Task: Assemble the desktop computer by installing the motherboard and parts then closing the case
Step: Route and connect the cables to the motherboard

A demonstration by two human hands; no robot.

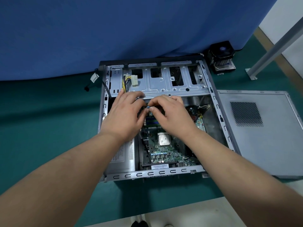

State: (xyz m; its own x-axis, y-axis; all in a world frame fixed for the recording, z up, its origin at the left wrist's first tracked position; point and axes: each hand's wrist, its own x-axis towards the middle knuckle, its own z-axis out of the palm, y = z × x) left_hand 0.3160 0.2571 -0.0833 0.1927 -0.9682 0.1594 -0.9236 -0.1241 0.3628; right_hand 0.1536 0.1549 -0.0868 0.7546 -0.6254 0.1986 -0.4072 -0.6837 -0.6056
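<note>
From the head view, the open computer case [152,175] lay flat on the green tabletop [49,122], with the motherboard [165,151] seated inside it. Both hands met over the board's far end, just below the drive cage [165,81]. The left hand [126,115] and right hand [170,112] each pinched a small blue connector [148,108] between thumb and fingertips. The side panel [262,133] lay beside the case; a cooler fan [222,58] sat behind it.
</note>
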